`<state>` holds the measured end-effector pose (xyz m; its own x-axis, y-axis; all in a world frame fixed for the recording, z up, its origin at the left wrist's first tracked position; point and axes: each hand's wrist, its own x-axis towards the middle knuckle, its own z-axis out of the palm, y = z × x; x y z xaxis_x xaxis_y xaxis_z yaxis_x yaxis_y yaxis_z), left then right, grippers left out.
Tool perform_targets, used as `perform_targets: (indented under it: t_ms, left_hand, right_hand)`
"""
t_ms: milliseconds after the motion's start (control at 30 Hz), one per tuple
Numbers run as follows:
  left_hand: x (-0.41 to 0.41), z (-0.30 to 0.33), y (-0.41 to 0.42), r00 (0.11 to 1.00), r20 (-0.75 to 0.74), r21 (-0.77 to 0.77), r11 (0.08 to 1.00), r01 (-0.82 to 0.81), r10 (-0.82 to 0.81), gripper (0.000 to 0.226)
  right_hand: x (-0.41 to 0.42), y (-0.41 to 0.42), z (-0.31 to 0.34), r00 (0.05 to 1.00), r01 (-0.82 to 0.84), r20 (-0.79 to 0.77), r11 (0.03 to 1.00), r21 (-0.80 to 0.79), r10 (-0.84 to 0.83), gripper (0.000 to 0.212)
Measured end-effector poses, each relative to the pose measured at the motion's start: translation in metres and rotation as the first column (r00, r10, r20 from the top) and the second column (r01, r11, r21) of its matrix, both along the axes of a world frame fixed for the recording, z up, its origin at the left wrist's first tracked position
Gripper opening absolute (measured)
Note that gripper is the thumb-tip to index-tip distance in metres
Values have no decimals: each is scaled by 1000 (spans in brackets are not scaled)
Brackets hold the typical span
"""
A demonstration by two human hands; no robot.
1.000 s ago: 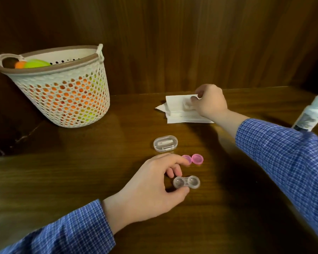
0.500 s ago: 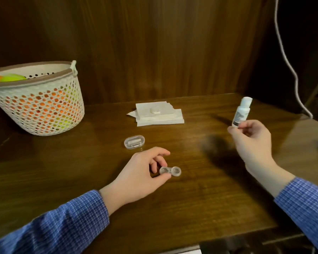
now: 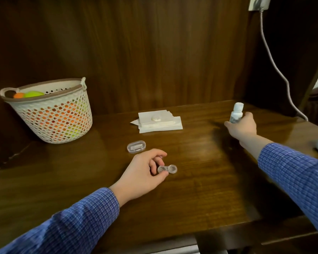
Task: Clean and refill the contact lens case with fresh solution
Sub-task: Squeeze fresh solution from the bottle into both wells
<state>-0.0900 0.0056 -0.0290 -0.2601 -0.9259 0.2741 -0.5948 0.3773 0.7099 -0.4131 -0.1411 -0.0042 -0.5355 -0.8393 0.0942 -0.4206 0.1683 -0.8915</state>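
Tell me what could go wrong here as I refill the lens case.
1. The case lies open, pinched only at its left well by the left hand; a nudge might tip it.
2. The bottle in the right hand is far from the case, so drops may hit the table.

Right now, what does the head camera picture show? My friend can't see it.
A person's left hand pinches a clear lens case on a brown wooden table, while the right hand grips a small white bottle at the table's far right. Behind are folded white tissues, a small clear box, and a white basket holding colourful things.
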Motion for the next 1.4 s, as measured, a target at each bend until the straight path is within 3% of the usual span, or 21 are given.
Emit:
perform_targets:
  t_ms: [133, 267, 400, 500, 600, 767, 933, 1233, 1400]
  left_hand:
    - [1, -2, -2, 999, 30, -31, 999, -29, 30, 49]
    - [1, -3, -2, 998, 49, -28, 999, -43, 44, 50]
    - [1, 0, -1, 997, 12, -68, 995, -79, 80, 58]
    - [6, 3, 0, 958, -234, -107, 975, -195, 166, 46]
    - [7, 14, 1, 902, -411, -188, 957, -223, 130, 30]
    - [0, 25, 4, 936, -351, -351, 931, -98, -34, 34]
    - [-1, 22, 8, 957, -288, -332, 941, -68, -32, 33]
    - [-2, 28, 8, 991, -129, -431, 897, -99, 47, 37]
    - [-1, 27, 7, 992, -114, -419, 903, -96, 52, 37]
  right_hand:
    - [7, -5, -7, 995, -55, -82, 996, -72, 49, 50]
    - [49, 19, -2, 945, -326, -99, 928, -180, 312, 36]
    - [101, 49, 4, 797, -603, -205, 768, -216, 568, 25]
    - [124, 68, 9, 685, -726, -322, 646, -234, 653, 18]
    - [132, 81, 13, 568, -822, -347, 536, -190, 747, 18]
    - [128, 96, 10, 349, -936, -345, 338, -92, 871, 19]
    - [126, 100, 11, 310, -940, -419, 341, -1, 854, 22]
    - [129, 106, 12, 307, -937, -400, 349, 33, 863, 21]
    - [130, 109, 8, 325, -930, -376, 365, 37, 868, 26]
